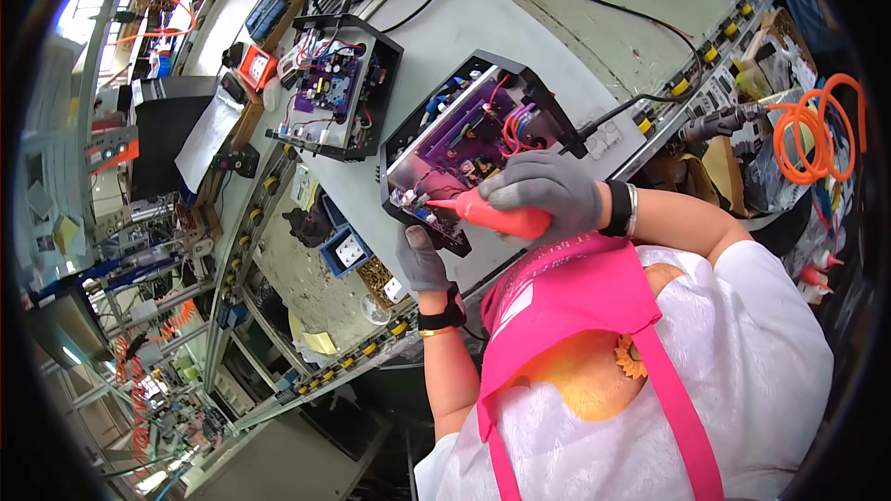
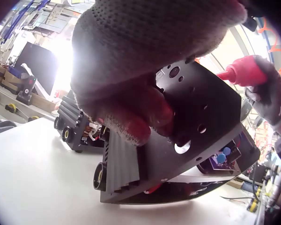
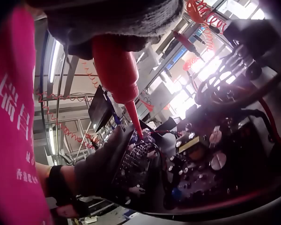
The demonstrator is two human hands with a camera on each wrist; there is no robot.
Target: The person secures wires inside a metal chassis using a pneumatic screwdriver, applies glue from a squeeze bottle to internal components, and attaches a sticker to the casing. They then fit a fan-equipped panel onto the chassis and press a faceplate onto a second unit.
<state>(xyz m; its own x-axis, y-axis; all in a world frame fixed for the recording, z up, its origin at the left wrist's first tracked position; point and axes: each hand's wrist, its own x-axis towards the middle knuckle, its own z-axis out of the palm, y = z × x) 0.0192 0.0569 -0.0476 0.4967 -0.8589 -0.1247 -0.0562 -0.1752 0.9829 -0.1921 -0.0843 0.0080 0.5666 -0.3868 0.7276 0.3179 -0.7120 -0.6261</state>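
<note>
"Sitting mid-worktop (image 1: 432,51): black housing (image 1: 549,104), tilted, open side up. Contents?"

"Purple circuit boards (image 1: 464,130), red wires (image 1: 512,130) looped towards the right. Red squeeze bottle (image 1: 506,216) above, nozzle (image 1: 444,204) angled down at parts in the near left corner."

"Hands?"

"2, both gloved. Right hand (image 1: 548,193) has fingers curled round the bottle, firmly closed on it. Left hand (image 1: 422,258) grips the housing's near left edge, fingers bent over the panel."

"Progress?"

"Boards and wiring are in. Nozzle is at the parts, so I judge work under way in that corner. Can't make out what, if anything, has been laid down, nor how many spots remain. No cover over the boards."

"Further out?"

"Second housing (image 1: 385,65), far left, 1 more with its boards exposed. No hand on it. Black cable (image 1: 608,116) running off right."

"Edges?"

"Blue bin (image 1: 332,263) on the left, below the worktop's side. Orange hose (image 1: 807,172), coiled, far right."
</note>
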